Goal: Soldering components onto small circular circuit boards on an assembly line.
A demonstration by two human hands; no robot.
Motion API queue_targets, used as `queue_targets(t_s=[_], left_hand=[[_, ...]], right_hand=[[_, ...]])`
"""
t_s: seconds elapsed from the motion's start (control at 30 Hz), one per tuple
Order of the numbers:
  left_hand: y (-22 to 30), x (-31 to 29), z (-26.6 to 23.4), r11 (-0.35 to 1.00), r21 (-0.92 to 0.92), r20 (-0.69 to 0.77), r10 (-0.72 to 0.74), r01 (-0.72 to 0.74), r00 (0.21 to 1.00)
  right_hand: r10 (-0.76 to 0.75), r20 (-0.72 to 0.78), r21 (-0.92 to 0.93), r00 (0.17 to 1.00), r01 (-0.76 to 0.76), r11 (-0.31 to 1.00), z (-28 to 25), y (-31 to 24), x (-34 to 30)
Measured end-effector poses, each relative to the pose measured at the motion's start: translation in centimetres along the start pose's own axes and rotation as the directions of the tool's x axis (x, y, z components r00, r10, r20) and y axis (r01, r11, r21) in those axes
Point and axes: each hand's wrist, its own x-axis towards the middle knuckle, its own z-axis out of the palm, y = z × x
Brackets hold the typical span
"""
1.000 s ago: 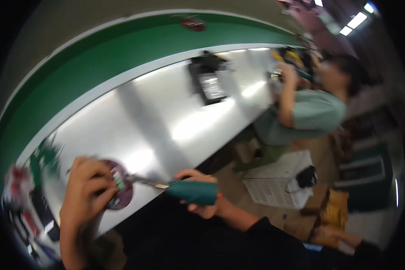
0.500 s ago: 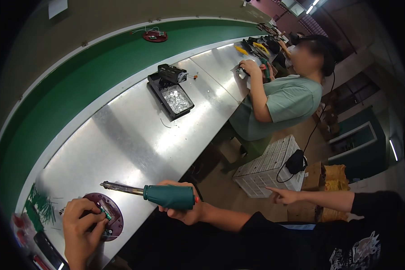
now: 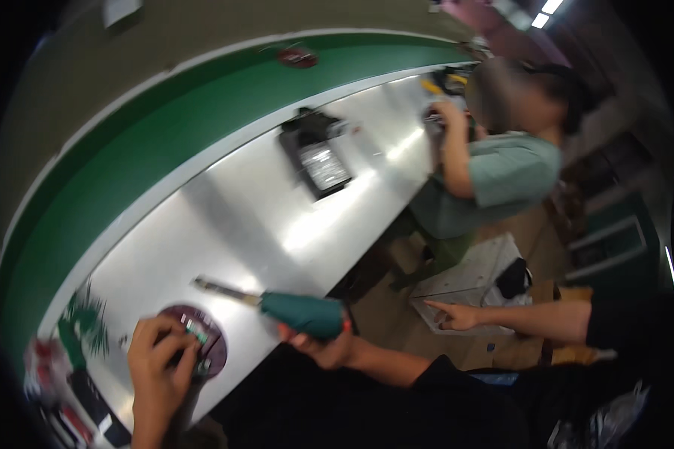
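Note:
My left hand (image 3: pixel 156 367) is closed in a pinch on a small green circuit board (image 3: pixel 199 332). The board is over a dark red round plate (image 3: pixel 217 353) with holes, which lies on the metal workbench. My right hand (image 3: pixel 328 350) is wrapped round the thick green handle of a soldering iron (image 3: pixel 304 313). Its metal tip points left and stays apart from the plate, above the bench. Motion blur hides the finer parts on the plate, and my left fingers cover some of it.
Farther along the metal bench (image 3: pixel 232 224) stands a black soldering stand (image 3: pixel 326 166) with a silvery tray. Green wires (image 3: pixel 86 325) lie at the left. A co-worker in a green shirt (image 3: pixel 513 172) works at the far right. Another person's pointing hand (image 3: pixel 457 316) reaches in above a white crate (image 3: pixel 468 273).
The view has swung, so the bench and both my hands appear farther right and blurred. The other person's pointing hand has come left toward my right hand. My grips look the same.

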Motion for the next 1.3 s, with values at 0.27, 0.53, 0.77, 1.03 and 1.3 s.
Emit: queue_targets(t_s=[0.27,0.53,0.77,1.03,1.3], left_hand=[[-1.2,0.9,1.5,0.999,0.048,-0.107,-0.016,0.021,0.994],[-1.6,-0.3,1.0,0.999,0.051,-0.115,0.026,-0.020,0.993],[-1.6,-0.1,0.8,0.997,0.064,-0.093,0.039,-0.033,0.995],[-1.8,0.0,0.9,0.997,0.061,-0.093,0.056,-0.051,0.994],[-2.0,-0.1,1.1,0.997,0.053,-0.096,0.062,-0.057,0.993]], right_hand=[[0.131,-0.124,-0.105,0.984,-0.144,0.984,-0.8,-1.5,-0.9],[-0.020,0.005,-0.172,1.000,0.021,0.985,-0.1,-1.6,-0.9],[-0.133,0.044,-0.211,0.990,0.140,0.967,0.5,-1.1,-0.7],[-0.186,0.133,-0.298,0.974,0.218,0.929,0.2,-1.3,-0.1],[-0.096,0.136,-0.386,0.986,0.142,0.912,-0.2,-1.7,-0.6]])
